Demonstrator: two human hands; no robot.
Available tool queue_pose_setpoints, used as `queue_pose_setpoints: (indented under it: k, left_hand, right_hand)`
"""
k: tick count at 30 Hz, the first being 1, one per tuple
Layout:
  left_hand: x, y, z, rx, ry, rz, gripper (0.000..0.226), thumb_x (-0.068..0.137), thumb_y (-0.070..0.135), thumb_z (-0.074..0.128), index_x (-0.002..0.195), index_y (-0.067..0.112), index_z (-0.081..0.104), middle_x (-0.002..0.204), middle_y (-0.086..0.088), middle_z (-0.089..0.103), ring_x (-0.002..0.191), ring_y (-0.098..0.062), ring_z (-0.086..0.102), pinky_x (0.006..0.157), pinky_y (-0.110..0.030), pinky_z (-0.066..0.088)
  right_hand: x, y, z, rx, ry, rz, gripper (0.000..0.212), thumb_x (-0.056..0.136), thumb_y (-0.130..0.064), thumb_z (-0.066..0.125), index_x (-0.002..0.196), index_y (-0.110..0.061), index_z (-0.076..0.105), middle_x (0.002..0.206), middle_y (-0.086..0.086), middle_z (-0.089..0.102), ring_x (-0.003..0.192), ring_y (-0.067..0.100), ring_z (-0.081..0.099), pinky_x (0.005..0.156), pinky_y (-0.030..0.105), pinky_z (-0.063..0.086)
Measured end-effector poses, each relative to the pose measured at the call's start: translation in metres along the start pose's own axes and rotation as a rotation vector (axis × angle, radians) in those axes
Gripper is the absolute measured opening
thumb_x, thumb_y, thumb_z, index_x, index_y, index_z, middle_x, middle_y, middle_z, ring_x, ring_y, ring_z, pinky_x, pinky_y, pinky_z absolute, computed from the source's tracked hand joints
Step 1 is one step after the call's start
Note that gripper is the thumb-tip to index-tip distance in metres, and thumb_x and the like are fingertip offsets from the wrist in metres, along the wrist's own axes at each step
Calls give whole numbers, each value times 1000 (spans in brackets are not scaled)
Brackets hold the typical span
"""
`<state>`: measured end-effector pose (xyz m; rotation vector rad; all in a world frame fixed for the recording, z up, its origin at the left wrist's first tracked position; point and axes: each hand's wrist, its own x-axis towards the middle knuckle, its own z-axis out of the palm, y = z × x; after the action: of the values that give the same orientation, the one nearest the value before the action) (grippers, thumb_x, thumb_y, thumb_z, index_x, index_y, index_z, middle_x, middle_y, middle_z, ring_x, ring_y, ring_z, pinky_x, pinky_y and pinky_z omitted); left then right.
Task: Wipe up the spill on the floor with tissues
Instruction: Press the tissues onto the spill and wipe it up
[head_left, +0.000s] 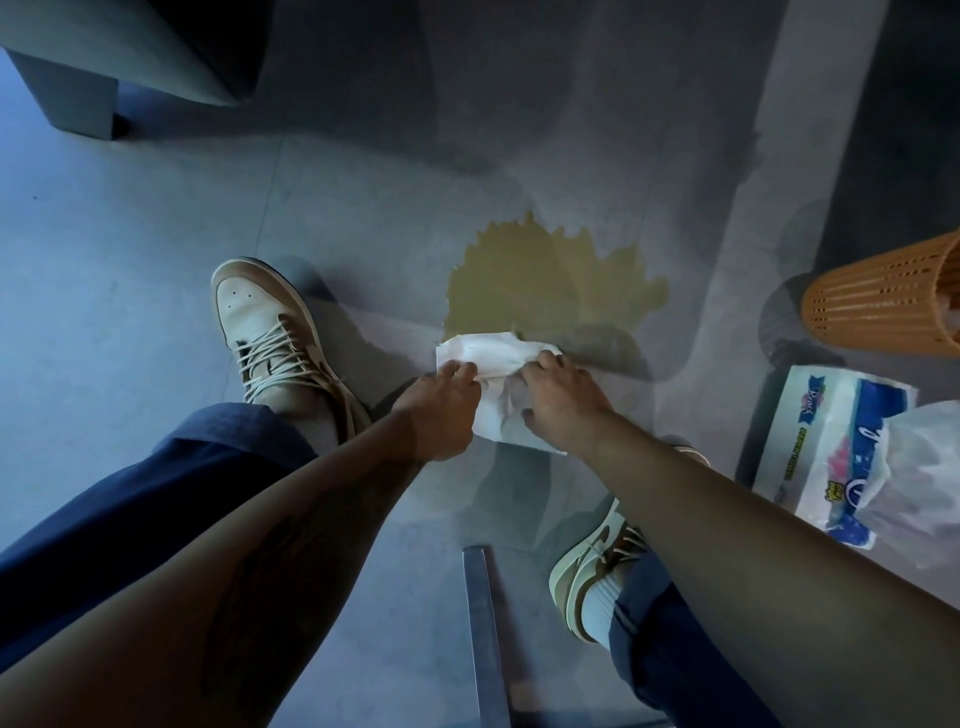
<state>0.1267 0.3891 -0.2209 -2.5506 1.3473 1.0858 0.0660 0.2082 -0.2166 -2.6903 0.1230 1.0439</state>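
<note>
Yellowish-brown spill (545, 280) pooled on grey floor tile (156, 260) — the landmark. White tissue (491, 364) lies at its near edge, touching the liquid. Left hand (441, 405) pinches the tissue's left side; right hand (561, 400) presses down on its right part, fingertips hidden in the folds. Right of the spill: orange slotted basket (878, 306), cut off by the frame — and a tissue pack (831, 447), label blurred.
</note>
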Motion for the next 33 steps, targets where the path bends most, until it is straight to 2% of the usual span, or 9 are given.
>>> queue_pose_setpoints:
  k: [5, 8, 13, 17, 19, 23, 25, 29, 33]
  left_hand:
    - [6, -3, -1, 57, -31, -68, 55, 81, 26, 49, 135, 11, 50, 153, -11, 28, 137, -30, 33, 92, -42, 52]
    - [5, -4, -1, 36, -26, -79, 56, 83, 23, 50, 138, 11, 44, 159, -12, 19, 139, -32, 31, 95, -43, 48]
    - [16, -8, -9, -53, 42, -119, 52, 81, 26, 53, 131, 10, 50, 146, -8, 39, 116, -31, 53, 85, -42, 48]
    - [27, -20, -20, -225, 50, -174, 49, 81, 26, 56, 128, 12, 52, 140, -9, 42, 106, -36, 60, 85, -43, 49]
    - [29, -21, -22, -155, 34, -176, 59, 84, 28, 55, 139, 13, 42, 150, -12, 32, 118, -38, 53, 92, -44, 46]
    - [23, -14, -20, 59, 107, -192, 72, 90, 25, 49, 154, 16, 18, 165, -13, 2, 150, -41, 7, 117, -50, 23]
    - [18, -11, -13, 118, 131, -144, 68, 89, 23, 46, 152, 13, 22, 165, -14, 3, 150, -41, 5, 116, -50, 22]
    - [12, -13, 1, 115, 27, -166, 62, 88, 21, 40, 148, 10, 31, 165, -18, -2, 149, -43, 10, 112, -50, 31]
    - [15, -17, -5, 72, 17, -177, 58, 85, 23, 45, 143, 16, 39, 164, -16, 5, 141, -38, 26, 102, -49, 41]
  right_hand:
    - [5, 2, -3, -8, -8, -16, 67, 80, -25, 70, 141, -15, 43, 149, 5, 29, 132, 32, 37, 98, 42, 47]
    - [8, 2, -4, -26, 13, -17, 71, 78, -28, 73, 141, -17, 41, 147, 4, 34, 131, 30, 40, 100, 40, 44]
    - [25, 0, -23, 48, 53, 36, 42, 87, -10, 62, 126, -14, 47, 130, 7, 44, 107, 34, 60, 85, 41, 49]
    - [39, 0, -33, 116, 107, 53, 36, 84, 4, 53, 114, -15, 54, 125, 8, 44, 105, 36, 58, 85, 42, 49]
    - [42, -3, -33, 22, 194, 21, 35, 80, -2, 57, 110, -18, 61, 128, 5, 46, 111, 33, 51, 93, 42, 42]
    - [35, -10, -23, -82, 452, -103, 28, 76, -13, 58, 100, -23, 70, 119, 0, 56, 105, 29, 51, 92, 42, 40]
    - [31, -13, -13, -113, 365, -96, 37, 78, -19, 60, 114, -25, 67, 120, -1, 57, 108, 28, 53, 93, 42, 42]
    - [25, -15, -3, -100, 119, 33, 68, 81, -26, 66, 144, -28, 41, 147, 4, 38, 132, 30, 40, 104, 46, 42]
    - [21, -23, 6, -178, 65, 33, 76, 84, -17, 63, 150, -29, 27, 159, 16, 15, 144, 40, 22, 108, 49, 37]
